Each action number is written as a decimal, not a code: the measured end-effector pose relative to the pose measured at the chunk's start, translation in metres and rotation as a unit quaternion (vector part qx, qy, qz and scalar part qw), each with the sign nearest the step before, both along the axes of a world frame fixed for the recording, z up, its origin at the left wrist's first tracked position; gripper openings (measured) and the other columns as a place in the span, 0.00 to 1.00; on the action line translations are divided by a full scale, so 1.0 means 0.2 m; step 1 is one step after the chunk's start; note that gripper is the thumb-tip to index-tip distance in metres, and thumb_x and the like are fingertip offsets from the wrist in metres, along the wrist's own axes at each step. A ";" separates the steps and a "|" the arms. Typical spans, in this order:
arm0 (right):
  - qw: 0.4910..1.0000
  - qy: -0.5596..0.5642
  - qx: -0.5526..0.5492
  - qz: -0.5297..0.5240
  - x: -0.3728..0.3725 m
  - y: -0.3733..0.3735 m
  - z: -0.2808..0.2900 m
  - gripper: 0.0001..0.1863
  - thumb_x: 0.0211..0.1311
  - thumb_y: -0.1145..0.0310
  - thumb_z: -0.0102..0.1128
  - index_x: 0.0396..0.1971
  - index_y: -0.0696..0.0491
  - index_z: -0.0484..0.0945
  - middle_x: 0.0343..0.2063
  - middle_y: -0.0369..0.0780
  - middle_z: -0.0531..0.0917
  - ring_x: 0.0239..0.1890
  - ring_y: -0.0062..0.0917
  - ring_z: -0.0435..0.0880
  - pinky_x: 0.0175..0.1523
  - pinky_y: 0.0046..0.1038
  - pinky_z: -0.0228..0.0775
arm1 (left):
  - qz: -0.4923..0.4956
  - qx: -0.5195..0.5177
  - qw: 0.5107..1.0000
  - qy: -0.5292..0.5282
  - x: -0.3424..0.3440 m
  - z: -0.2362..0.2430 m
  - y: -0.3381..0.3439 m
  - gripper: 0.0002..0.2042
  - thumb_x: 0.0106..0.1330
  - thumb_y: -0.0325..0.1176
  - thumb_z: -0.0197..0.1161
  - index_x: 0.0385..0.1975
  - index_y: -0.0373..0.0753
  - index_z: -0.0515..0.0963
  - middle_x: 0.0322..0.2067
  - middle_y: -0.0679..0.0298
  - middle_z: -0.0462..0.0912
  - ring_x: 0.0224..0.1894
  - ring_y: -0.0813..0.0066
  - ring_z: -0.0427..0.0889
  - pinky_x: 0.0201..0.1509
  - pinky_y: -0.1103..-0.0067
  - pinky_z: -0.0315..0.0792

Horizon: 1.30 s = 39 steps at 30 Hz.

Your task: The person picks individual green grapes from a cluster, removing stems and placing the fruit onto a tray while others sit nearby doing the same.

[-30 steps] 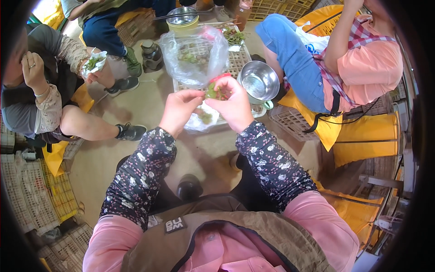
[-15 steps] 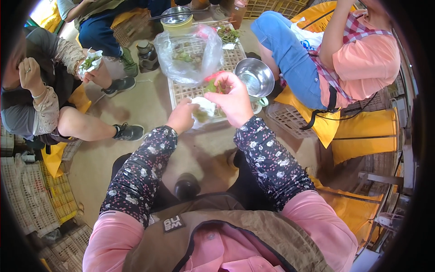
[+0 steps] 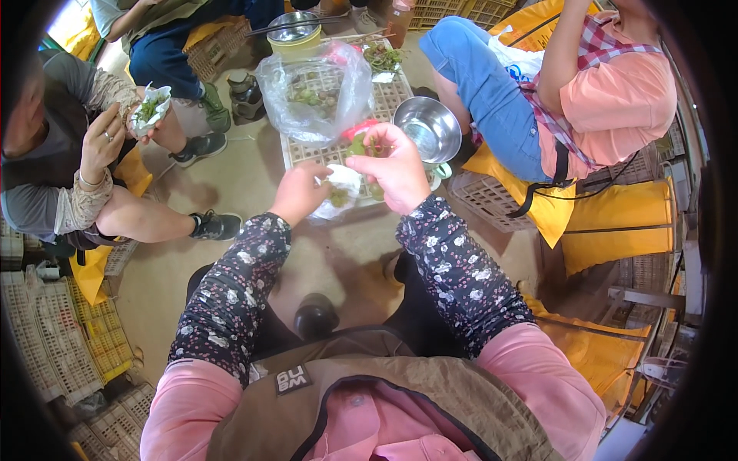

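Observation:
My right hand (image 3: 398, 170) has thumb and fingers closed on a small green bunch with thin reddish stems (image 3: 361, 146); it looks like grapes. Close beside it on the left is my left hand (image 3: 298, 190), its fingers bent inward; whatever they pinch is too small to make out. Between and just under the hands is a white tissue (image 3: 350, 178) with greenish bits on it, at the near end of an upturned plastic crate (image 3: 296, 154). My left fingertips are at the tissue's left edge; I cannot tell whether they touch it.
On the crate stand a clear plastic bag (image 3: 311, 100) with green pieces inside, a steel bowl (image 3: 427, 129), a green-rimmed cup (image 3: 441, 172) and a heap of stems (image 3: 382, 58). People sit around it; one holds a tissue of stems (image 3: 151, 110). A dark jar (image 3: 244, 94) stands on the floor.
My left hand has drawn slightly left and up, its fingers curling more. My right hand stays in place with the bunch. The person at left has lowered a hand toward their tissue.

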State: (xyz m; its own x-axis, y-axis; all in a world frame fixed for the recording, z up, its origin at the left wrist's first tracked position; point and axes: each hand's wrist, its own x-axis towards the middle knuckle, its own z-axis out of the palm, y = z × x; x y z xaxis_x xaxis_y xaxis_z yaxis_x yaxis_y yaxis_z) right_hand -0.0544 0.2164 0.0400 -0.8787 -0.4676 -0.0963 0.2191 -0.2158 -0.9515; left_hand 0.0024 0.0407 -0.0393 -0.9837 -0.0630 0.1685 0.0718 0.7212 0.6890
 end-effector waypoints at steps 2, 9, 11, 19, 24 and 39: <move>0.999 0.046 0.013 -0.023 0.00 0.00 -0.02 0.16 0.40 0.81 0.66 0.29 0.55 0.70 0.29 0.33 0.72 0.30 0.15 0.72 0.34 0.17 0.67 | 0.044 0.309 0.938 -0.149 -0.01 0.13 0.03 0.10 0.58 0.30 0.58 0.39 0.35 0.77 0.33 0.62 0.80 0.36 0.75 0.78 0.35 0.81 0.72; 0.986 0.155 0.061 -0.006 0.04 -0.05 -0.04 0.15 0.40 0.78 0.66 0.29 0.55 0.70 0.27 0.33 0.74 0.33 0.15 0.72 0.39 0.20 0.66 | -0.014 0.602 0.788 -0.131 0.05 0.31 0.07 0.09 0.58 0.28 0.61 0.37 0.35 0.73 0.34 0.63 0.79 0.34 0.79 0.77 0.31 0.83 0.72; 0.971 0.216 0.103 -0.002 0.05 -0.07 -0.04 0.13 0.40 0.78 0.63 0.29 0.55 0.71 0.26 0.32 0.75 0.33 0.15 0.73 0.40 0.20 0.66 | -0.008 0.598 0.793 -0.121 0.05 0.30 0.07 0.09 0.58 0.28 0.61 0.37 0.35 0.73 0.33 0.63 0.79 0.33 0.79 0.78 0.31 0.84 0.72; 0.994 0.086 0.052 0.029 0.03 -0.05 0.01 0.11 0.44 0.77 0.63 0.28 0.55 0.70 0.26 0.32 0.75 0.30 0.13 0.73 0.37 0.18 0.66 | -0.011 0.535 0.841 -0.077 0.07 0.34 0.04 0.09 0.57 0.24 0.61 0.37 0.36 0.73 0.32 0.66 0.78 0.32 0.83 0.76 0.32 0.85 0.72; 0.991 0.116 0.063 0.011 0.03 -0.07 -0.01 0.10 0.48 0.76 0.64 0.27 0.54 0.70 0.25 0.31 0.74 0.26 0.10 0.71 0.28 0.16 0.65 | -0.014 0.430 0.902 -0.036 0.07 0.33 0.04 0.09 0.55 0.21 0.61 0.35 0.35 0.73 0.30 0.68 0.76 0.31 0.85 0.74 0.31 0.86 0.71; 0.990 -0.111 -0.083 0.040 0.02 -0.08 0.00 0.09 0.48 0.78 0.59 0.26 0.50 0.69 0.25 0.32 0.75 0.25 0.14 0.72 0.22 0.15 0.62 | -0.052 0.662 0.743 -0.089 0.09 0.35 0.01 0.06 0.58 0.22 0.55 0.33 0.38 0.69 0.30 0.65 0.75 0.31 0.78 0.75 0.35 0.82 0.70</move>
